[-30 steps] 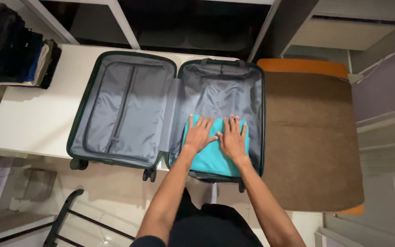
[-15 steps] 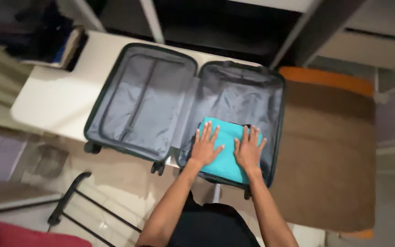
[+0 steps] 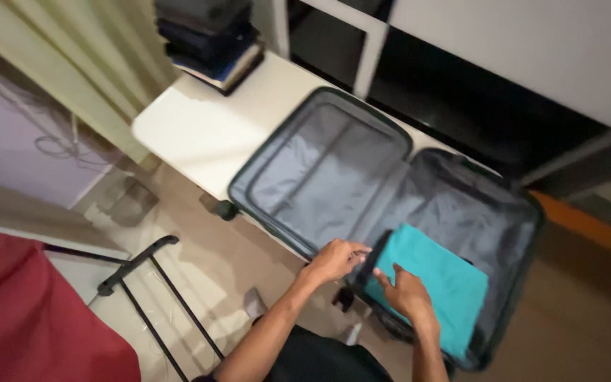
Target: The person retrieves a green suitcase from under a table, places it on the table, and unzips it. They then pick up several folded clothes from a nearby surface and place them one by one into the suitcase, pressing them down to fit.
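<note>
Lying at the far left edge of the view, a red cloth [image 3: 30, 311] fills the lower corner, and beside it a black metal frame [image 3: 153, 297] rests on the tiled floor. Further in, a stack of folded dark clothes [image 3: 210, 39] sits on the far left corner of the white desk [image 3: 199, 127]. An open suitcase [image 3: 390, 212] lies across the desk's near edge, its grey-lined left half [image 3: 319, 170] bare, its right half hanging past the desk's right end.

The left hand [image 3: 335, 259] hovers over the near edge of the suitcase at the hinge, fingers curled loosely; blur keeps me from telling whether it grips anything. The right hand [image 3: 406, 290] rests with fingers spread and mostly flat on the near left corner of a folded teal garment [image 3: 436, 283], holding nothing.

That garment lies in the near part of the suitcase's right half, close against the near wall, with bare grey lining beyond it. It looks like soft knit cloth: light, limp and not fragile or slippery, likely to sag and come unfolded if lifted by one corner. I judge the best hold is at the two opposite folded edges, or with flat palms slid underneath, so the layers stay together.
</note>
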